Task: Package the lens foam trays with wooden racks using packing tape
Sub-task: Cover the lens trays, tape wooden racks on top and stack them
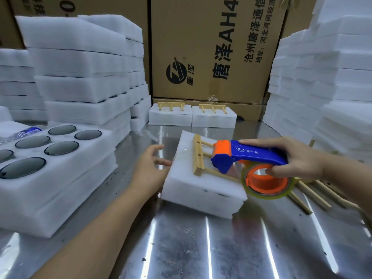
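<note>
While my right hand (298,158) grips the blue-and-orange tape dispenser (251,156), its front end sits over the wooden rack (198,158), which lies on top of the foam tray stack (193,188) in the middle of the metal table (201,248). My left hand (149,168) rests at the stack's left edge, fingers loose, grasping nothing. An open lens tray (60,174) sits to the left.

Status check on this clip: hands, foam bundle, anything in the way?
Right hand grips tape dispenser over wooden rack. Left hand open at left edge of foam stack. Loose wooden sticks lie to its right, not blocking.
</note>
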